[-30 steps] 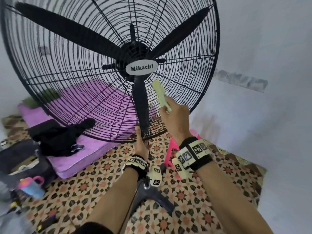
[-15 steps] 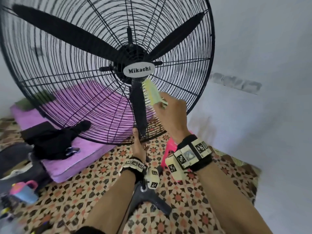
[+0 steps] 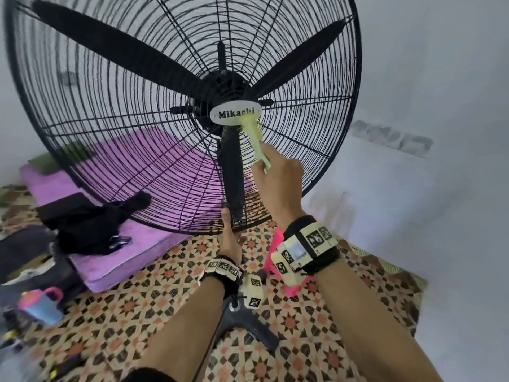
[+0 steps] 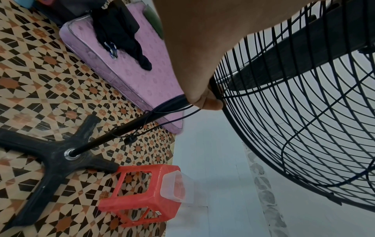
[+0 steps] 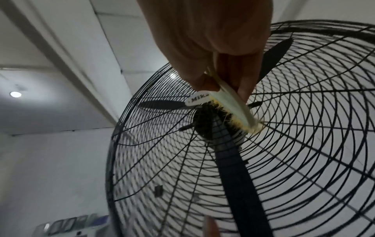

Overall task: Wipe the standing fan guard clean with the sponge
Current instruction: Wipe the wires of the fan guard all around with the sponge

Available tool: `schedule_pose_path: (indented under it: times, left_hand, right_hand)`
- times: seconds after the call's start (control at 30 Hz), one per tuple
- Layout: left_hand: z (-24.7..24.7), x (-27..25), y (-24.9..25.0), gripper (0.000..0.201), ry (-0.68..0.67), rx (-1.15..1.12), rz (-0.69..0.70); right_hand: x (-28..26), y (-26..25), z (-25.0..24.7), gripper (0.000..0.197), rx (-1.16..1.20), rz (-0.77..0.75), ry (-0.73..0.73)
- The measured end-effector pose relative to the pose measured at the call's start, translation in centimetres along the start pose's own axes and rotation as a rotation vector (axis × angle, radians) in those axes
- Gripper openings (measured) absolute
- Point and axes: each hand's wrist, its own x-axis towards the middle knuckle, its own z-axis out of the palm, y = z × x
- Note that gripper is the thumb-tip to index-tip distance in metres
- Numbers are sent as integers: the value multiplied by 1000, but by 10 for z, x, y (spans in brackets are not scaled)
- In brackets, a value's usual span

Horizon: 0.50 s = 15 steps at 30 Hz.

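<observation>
A big black wire fan guard point(image 3: 143, 111) fills the head view, with three black blades behind it and a white "Mikachi" badge point(image 3: 234, 114) at the hub. My right hand point(image 3: 275, 183) pinches a thin pale yellow-green sponge point(image 3: 253, 136) and presses its far end against the guard at the badge's right edge. In the right wrist view the sponge point(image 5: 233, 109) lies across the wires by the badge point(image 5: 198, 100). My left hand point(image 3: 230, 238) grips the bottom rim of the guard; the left wrist view shows its fingers point(image 4: 205, 97) curled round the rim.
The fan's pole point(image 4: 121, 128) runs down to a black cross-shaped base point(image 4: 52, 157) on patterned floor tiles. A red plastic stool point(image 4: 142, 195) stands by the white wall. A purple mattress point(image 3: 118, 257) with dark clothes point(image 3: 91, 221) lies at the left, a pink-lidded cup point(image 3: 41, 306) near it.
My right hand has slid the sponge up and left along the guard, from below the badge to the badge's edge. The left hand has kept its grip on the rim.
</observation>
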Motion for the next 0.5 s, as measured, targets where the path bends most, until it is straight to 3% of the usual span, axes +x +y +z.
schedule_pose_path:
  times: [0.1,0.23,0.3,0.4,0.5]
  left_hand:
    - [1,13,-5,133,5,5,4]
    - [0,14,-5,136,29,-12,-16]
    - [-3,20,-10,139,40,-5,-37]
    - [-4,30,-15,134,35,27,-41]
    - [-4,37,-15,133,34,25,-29]
  right_hand:
    - [-2,-4,-5,37,172,6,-113]
    - [10,5,-5,36,83,26,78]
    - [7,4,-1,36,4,1,36]
    - [7,2,-3,37,108,-2,-74]
    - [20,7,-10,36,170,68,61]
